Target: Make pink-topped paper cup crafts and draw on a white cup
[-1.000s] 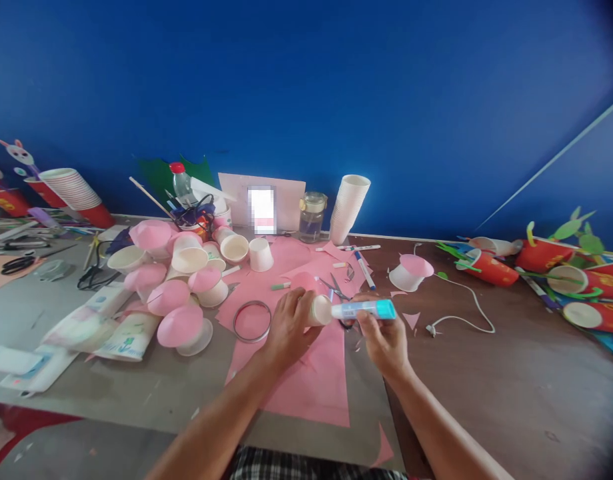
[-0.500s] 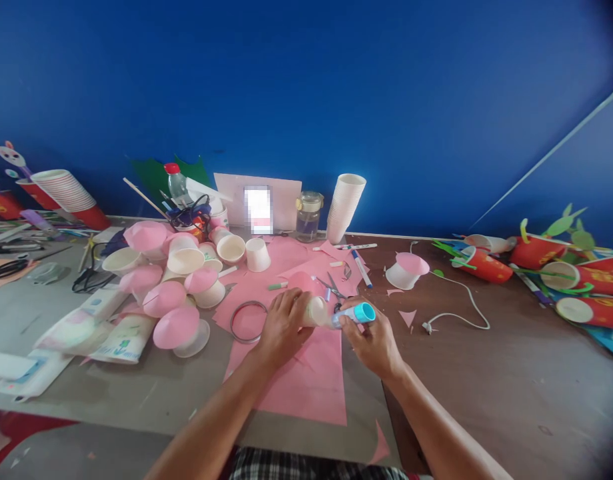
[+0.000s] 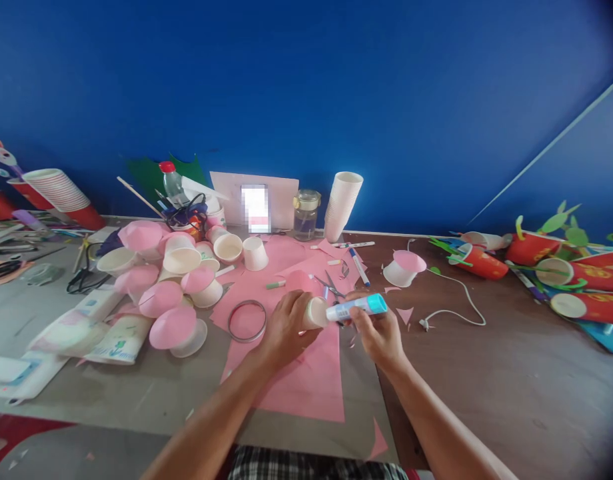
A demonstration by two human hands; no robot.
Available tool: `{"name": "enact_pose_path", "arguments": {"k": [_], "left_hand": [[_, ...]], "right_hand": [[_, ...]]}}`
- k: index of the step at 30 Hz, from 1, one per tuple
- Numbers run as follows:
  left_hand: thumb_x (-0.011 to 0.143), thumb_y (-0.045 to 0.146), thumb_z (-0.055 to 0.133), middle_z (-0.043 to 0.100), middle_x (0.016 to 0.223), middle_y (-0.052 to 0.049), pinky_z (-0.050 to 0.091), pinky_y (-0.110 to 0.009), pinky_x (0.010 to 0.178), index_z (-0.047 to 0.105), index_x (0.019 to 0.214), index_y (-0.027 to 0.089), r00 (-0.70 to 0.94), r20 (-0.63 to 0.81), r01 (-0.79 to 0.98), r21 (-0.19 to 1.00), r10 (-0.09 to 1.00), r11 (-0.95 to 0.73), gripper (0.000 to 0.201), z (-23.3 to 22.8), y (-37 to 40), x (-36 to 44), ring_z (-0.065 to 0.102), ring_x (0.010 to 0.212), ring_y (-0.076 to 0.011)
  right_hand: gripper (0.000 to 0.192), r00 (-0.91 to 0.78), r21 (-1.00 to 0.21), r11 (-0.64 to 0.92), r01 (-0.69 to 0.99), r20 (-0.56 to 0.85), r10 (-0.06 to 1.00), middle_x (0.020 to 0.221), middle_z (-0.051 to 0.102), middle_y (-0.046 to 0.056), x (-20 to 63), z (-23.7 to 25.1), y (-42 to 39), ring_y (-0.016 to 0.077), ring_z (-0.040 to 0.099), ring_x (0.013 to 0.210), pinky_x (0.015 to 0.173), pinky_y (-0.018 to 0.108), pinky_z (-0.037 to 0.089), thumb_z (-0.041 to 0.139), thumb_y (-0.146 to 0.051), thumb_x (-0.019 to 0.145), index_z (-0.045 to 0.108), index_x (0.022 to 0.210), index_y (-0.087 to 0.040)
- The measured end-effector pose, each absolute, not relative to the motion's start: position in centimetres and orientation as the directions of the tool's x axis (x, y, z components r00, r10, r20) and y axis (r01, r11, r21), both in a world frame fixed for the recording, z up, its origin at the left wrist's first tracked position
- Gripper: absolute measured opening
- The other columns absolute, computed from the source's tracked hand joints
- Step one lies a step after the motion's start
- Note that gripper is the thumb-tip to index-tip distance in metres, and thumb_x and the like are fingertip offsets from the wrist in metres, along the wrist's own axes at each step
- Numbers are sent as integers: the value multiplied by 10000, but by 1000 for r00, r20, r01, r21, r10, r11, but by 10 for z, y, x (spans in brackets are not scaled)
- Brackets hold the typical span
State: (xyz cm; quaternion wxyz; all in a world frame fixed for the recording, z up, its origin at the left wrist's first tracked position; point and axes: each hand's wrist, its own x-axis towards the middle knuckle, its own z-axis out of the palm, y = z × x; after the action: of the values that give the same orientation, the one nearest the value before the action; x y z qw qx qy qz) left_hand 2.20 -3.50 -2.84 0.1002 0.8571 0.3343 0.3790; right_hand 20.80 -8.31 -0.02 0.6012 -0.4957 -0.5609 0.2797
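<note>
My left hand is wrapped round a white paper cup, which is tipped so one end faces right. In my right hand is a glue stick with a clear body and a turquoise end. Its other end meets the edge of the cup. Beneath both hands lie pink paper sheets. Behind the glue stick, a pair of scissors rests on the paper. Left of my left hand lies a roll of tape, seen as a ring.
Several white cups with pink cone tops crowd the left side. One more capped cup stands at right, near a white cable. A tall cup stack, a glass jar and a lit phone line the wall. Red cups lie far right.
My right hand has turned the glue stick more sideways, so its length now shows and its turquoise end points right. My left hand still holds the cup. The whole view has shifted slightly.
</note>
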Motion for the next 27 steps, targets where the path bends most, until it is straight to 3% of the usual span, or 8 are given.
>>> {"name": "enact_pose_path", "arguments": {"k": [4,7,11,18,27], "left_hand": [[782,197,614,558,1120,-131,513,-403,815,407,1249,192,522,564,496,409,639,-766,510,-26,-37,23,567,1041,-277],[759,162,605,560,1115,-124,504,-414,827,428,1229,198,542,537,523,386,646,-760,503,-24,-38,23,565,1035,-278],[744,144,604,565,1119,-119,499,-421,839,449,1214,200,547,524,522,397,653,-755,498,-24,-37,23,564,1043,-283],[750,176,648,572,1127,-119,513,-420,827,466,1204,189,527,471,479,524,708,-704,490,-21,-36,21,570,1023,-269],[720,140,675,544,1085,-87,527,-386,841,504,1166,204,543,387,354,700,746,-621,481,-19,-39,22,570,995,-229]], "right_hand": [[100,112,-787,375,491,483,868,776,648,39,208,4,-84,155,592,619,565,272,480,566,-277,821,610,826,-187],[87,90,-750,359,556,483,871,778,644,39,211,3,-83,148,576,596,547,268,469,552,-266,832,597,822,-192],[83,57,-683,403,609,545,837,836,661,61,211,1,-83,199,635,740,654,309,517,559,-276,842,593,858,-201],[167,-63,-564,562,605,670,739,951,641,85,208,1,-82,233,621,911,791,379,518,556,-213,870,567,1037,-217],[176,-12,-660,558,503,640,768,1006,646,106,201,4,-79,251,637,944,818,420,531,536,-308,899,601,1031,-212]]}}
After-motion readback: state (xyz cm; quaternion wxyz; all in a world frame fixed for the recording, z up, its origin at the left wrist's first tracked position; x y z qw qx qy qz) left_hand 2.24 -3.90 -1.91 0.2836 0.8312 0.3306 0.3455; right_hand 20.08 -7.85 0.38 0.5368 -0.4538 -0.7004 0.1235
